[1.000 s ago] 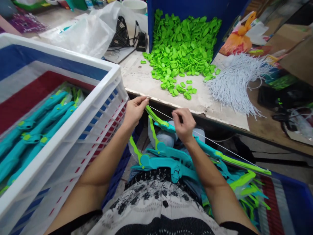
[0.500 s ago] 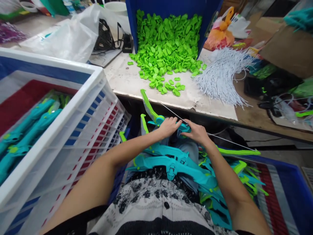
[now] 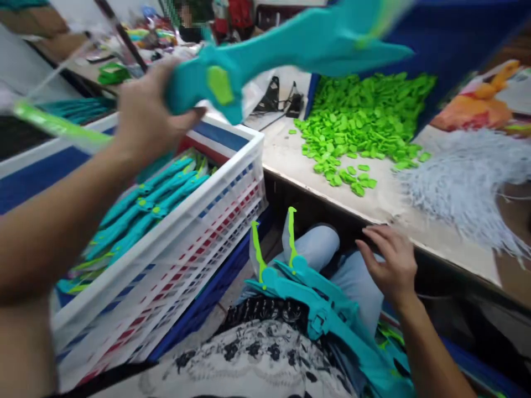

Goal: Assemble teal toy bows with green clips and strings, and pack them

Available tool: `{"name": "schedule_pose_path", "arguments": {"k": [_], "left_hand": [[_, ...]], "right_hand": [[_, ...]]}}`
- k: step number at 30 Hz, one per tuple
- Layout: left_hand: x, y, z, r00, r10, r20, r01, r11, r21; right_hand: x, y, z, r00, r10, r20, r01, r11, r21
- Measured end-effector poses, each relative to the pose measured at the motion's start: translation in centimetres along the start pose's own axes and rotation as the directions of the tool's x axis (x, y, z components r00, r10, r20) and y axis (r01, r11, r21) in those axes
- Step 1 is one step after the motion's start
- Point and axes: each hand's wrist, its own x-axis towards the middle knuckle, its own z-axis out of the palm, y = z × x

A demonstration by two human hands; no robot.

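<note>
Aloft, left hand [image 3: 145, 113] clutching one teal bow [image 3: 298, 38]; right hand [image 3: 392, 265] spread — beside table [image 3: 286, 149].

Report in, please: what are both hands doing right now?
Left hand shut on teal toy bow, held high over white crate. Right hand open, empty, by table edge above lap. More bows lie in crate.

The toy bow [image 3: 290, 41] is teal plastic with a lime-green button [image 3: 219, 84] near its grip and a lime-green limb tip, all blurred. It hangs high at 12 o'clock, roughly level, tips toward 9 and 2 o'clock. A pale string [image 3: 58, 69] seems to run off its left end.
</note>
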Motion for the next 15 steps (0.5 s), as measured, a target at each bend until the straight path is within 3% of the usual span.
{"name": "schedule_pose_path", "arguments": {"k": [1, 3, 5, 8, 11, 15], "left_hand": [[-0.5, -3.1, -2.5, 1.000, 0.008, 0.017, -0.012, 0.977, 0.212], [-2.7, -9.5, -6.4, 0.993, -0.106, -0.052, 0.118, 0.904, 0.410], [-5.8, -15.6, -8.9, 0.963, -0.257, -0.086, 0.266, 0.842, 0.470], [-10.7, -23.1, -10.2, 0.881, -0.469, -0.058, 0.446, 0.786, 0.427], [-15.3, -27.5, -9.5, 0.822, -0.569, 0.020, 0.540, 0.791, 0.288], [-20.4, -28.9, -7.1, 0.743, -0.651, 0.154, 0.618, 0.756, 0.216]], "right_hand": [[-0.7, 0.0, 1.3, 0.999, 0.007, 0.049, -0.009, 0.999, 0.053], [-2.1, -0.2, 3.5, 0.989, 0.012, 0.145, -0.036, 0.986, 0.161], [-3.7, -0.6, 5.4, 0.967, 0.007, 0.253, -0.071, 0.967, 0.245], [-6.2, -1.3, 7.4, 0.903, 0.005, 0.429, -0.146, 0.944, 0.295], [-8.1, -1.6, 8.8, 0.823, 0.002, 0.568, -0.216, 0.925, 0.311], [-8.6, -1.6, 9.6, 0.698, -0.015, 0.716, -0.284, 0.912, 0.295]]}}
